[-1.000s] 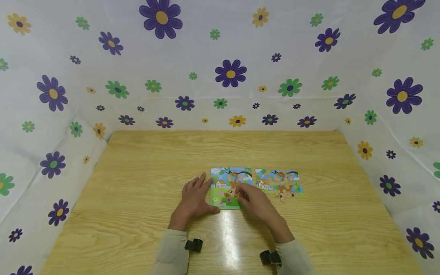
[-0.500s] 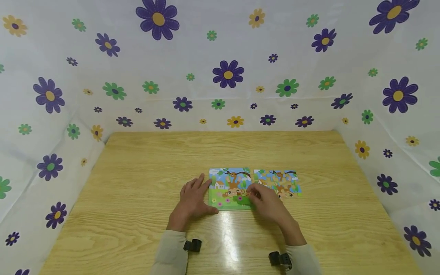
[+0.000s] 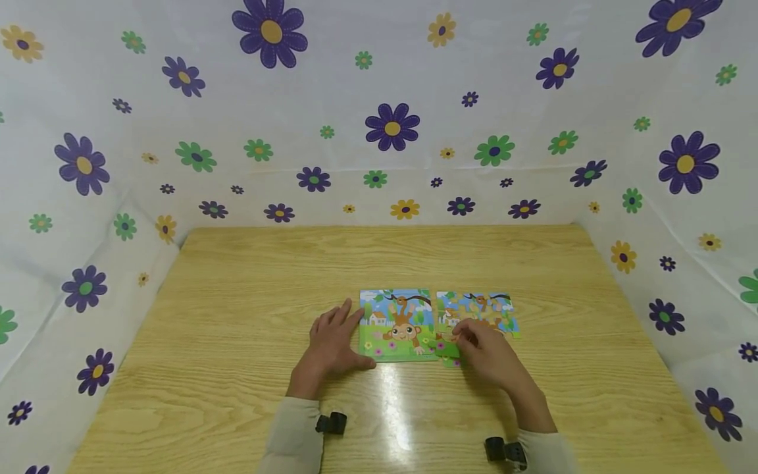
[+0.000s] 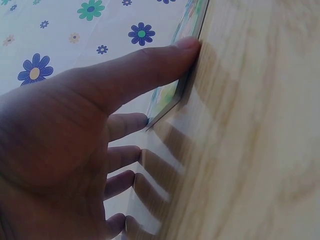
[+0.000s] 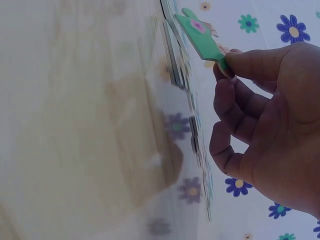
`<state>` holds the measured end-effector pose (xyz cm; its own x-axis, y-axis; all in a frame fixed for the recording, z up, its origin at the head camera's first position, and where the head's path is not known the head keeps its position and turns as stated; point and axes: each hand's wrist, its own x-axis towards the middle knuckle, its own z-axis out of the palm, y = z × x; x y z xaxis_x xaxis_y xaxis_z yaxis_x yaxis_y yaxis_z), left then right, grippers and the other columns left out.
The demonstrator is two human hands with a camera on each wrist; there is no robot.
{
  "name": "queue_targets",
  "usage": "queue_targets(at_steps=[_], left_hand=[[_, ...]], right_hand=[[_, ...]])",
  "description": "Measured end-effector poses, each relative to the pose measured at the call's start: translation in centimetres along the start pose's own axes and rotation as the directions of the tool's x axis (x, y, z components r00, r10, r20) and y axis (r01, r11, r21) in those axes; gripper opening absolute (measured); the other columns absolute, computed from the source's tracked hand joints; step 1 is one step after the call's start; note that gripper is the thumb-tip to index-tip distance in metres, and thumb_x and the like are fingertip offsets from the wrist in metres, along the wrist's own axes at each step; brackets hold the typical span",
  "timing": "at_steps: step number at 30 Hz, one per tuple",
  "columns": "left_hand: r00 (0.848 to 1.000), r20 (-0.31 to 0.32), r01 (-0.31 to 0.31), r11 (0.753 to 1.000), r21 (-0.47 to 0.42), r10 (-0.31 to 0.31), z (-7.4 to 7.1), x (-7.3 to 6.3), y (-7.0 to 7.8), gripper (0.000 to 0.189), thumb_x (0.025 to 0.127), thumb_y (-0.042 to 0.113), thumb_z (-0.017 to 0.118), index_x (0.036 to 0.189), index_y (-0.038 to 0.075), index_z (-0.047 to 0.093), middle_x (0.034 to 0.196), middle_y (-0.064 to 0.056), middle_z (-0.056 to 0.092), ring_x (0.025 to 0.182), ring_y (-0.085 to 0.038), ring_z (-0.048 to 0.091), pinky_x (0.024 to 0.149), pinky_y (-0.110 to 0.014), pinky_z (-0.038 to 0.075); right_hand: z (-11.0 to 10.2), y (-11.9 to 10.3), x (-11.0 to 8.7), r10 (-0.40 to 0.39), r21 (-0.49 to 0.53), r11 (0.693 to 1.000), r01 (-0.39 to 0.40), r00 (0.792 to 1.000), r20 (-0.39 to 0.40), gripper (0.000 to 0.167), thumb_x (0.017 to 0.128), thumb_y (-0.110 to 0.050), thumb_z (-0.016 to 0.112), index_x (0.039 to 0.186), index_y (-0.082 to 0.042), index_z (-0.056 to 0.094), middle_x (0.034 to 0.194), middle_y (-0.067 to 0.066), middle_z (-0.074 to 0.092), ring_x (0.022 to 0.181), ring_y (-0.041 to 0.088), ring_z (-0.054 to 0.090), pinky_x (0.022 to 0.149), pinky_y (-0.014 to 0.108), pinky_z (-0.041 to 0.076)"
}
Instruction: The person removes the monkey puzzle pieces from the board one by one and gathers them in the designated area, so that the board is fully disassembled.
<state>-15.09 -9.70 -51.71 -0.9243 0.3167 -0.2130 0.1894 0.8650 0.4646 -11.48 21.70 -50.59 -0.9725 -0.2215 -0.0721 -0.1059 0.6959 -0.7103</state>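
Observation:
My right hand (image 3: 491, 353) pinches a green jigsaw piece (image 3: 445, 349) with a pink flower between thumb and fingers. In the right wrist view that jigsaw piece (image 5: 202, 40) is tilted and off the table. It hangs over the near left part of a second monkey picture (image 3: 503, 306) made of jigsaw pieces, partly covered by the hand. My left hand (image 3: 333, 339) has its fingers spread against the left side of the monkey picture board (image 3: 379, 336). In the left wrist view the thumb (image 4: 150, 67) touches the board's near edge, the fingers extended.
Both pictures lie side by side on the wood-grain table (image 3: 266, 263), a narrow gap between them. Another green piece (image 3: 451, 362) shows below the held one. A white flower-patterned cloth (image 3: 331, 85) stands round the back and sides.
My right hand has moved right with the green jigsaw piece, from over the left board to the second picture. The monkey's face on the board is uncovered. The left hand stays put.

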Motion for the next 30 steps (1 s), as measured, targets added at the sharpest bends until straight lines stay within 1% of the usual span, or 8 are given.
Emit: queue_targets(at_steps=[8,10,14,17,20,24,28,30], left_hand=[[1.000,-0.001,0.002,1.000,-0.006,-0.002,0.1,-0.1,0.0,0.102,0.069,0.054,0.081,0.152,0.021,0.033,0.163,-0.008,0.016,0.147,-0.036,0.019,0.116,-0.060,0.015],[1.000,-0.001,0.004,1.000,-0.007,-0.004,0.1,-0.1,0.0,0.102,0.069,0.054,0.081,0.152,0.021,0.033,0.163,-0.008,0.016,0.147,-0.036,0.018,0.117,-0.060,0.015],[1.000,0.001,0.007,1.000,-0.006,-0.007,0.1,0.0,-0.1,0.101,0.070,0.054,0.081,0.153,0.022,0.033,0.164,-0.007,0.016,0.148,-0.036,0.017,0.117,-0.060,0.014],[1.000,-0.002,0.008,1.000,-0.007,-0.008,0.2,0.0,-0.2,0.101,0.070,0.054,0.081,0.153,0.022,0.033,0.163,-0.007,0.016,0.148,-0.035,0.018,0.118,-0.060,0.013],[1.000,-0.005,0.004,1.000,-0.013,-0.004,0.2,-0.1,-0.2,0.101,0.069,0.054,0.081,0.152,0.022,0.033,0.163,-0.007,0.016,0.148,-0.035,0.018,0.117,-0.060,0.013],[1.000,-0.006,-0.001,1.000,-0.026,0.001,0.2,-0.1,-0.2,0.101,0.069,0.053,0.082,0.152,0.022,0.033,0.163,-0.007,0.016,0.148,-0.036,0.018,0.117,-0.060,0.013],[1.000,-0.009,-0.004,1.000,-0.027,0.004,0.2,0.0,-0.2,0.101,0.070,0.053,0.082,0.152,0.021,0.033,0.163,-0.007,0.016,0.148,-0.036,0.018,0.117,-0.060,0.013],[1.000,-0.012,-0.007,1.000,-0.025,0.007,0.2,0.0,-0.1,0.101,0.070,0.053,0.082,0.152,0.021,0.034,0.163,-0.007,0.017,0.148,-0.036,0.018,0.117,-0.060,0.014]], right_hand=[[-1.5,1.1,-1.1,0.044,-0.033,0.998,-0.044,0.999,-0.003,0.011,0.100,-0.012,0.052,0.107,-0.012,0.060,0.092,0.000,0.063,0.080,0.014,0.054,0.071,0.029,0.046],[-1.9,1.4,-1.3,0.054,-0.035,0.998,-0.054,0.999,-0.011,0.011,0.100,-0.012,0.052,0.108,-0.012,0.060,0.098,0.002,0.066,0.087,0.015,0.058,0.074,0.032,0.048],[-2.6,1.8,-1.8,0.072,-0.032,0.997,-0.073,0.997,-0.025,0.014,0.100,-0.012,0.053,0.110,-0.012,0.062,0.104,0.005,0.067,0.095,0.018,0.061,0.079,0.036,0.051],[-3.0,2.2,-2.1,0.090,-0.038,0.995,-0.091,0.996,-0.024,0.015,0.100,-0.013,0.052,0.111,-0.011,0.062,0.104,0.005,0.068,0.096,0.019,0.061,0.079,0.036,0.050],[-3.2,2.5,-2.5,0.121,-0.041,0.992,-0.121,0.993,-0.017,0.017,0.100,-0.015,0.052,0.113,-0.011,0.062,0.107,0.005,0.068,0.100,0.021,0.063,0.079,0.036,0.052],[-3.5,3.0,-2.7,0.149,-0.051,0.987,-0.150,0.989,-0.013,0.019,0.101,-0.017,0.052,0.115,-0.010,0.062,0.107,0.005,0.069,0.098,0.020,0.064,0.076,0.034,0.052],[-3.6,3.3,-2.7,0.166,-0.064,0.984,-0.166,0.986,-0.010,0.019,0.100,-0.015,0.052,0.115,-0.009,0.063,0.102,0.004,0.069,0.087,0.014,0.061,0.070,0.029,0.049],[-3.7,3.4,-2.8,0.176,-0.067,0.982,-0.176,0.984,-0.008,0.020,0.100,-0.014,0.053,0.116,-0.009,0.063,0.100,0.003,0.069,0.085,0.012,0.059,0.068,0.027,0.048]])
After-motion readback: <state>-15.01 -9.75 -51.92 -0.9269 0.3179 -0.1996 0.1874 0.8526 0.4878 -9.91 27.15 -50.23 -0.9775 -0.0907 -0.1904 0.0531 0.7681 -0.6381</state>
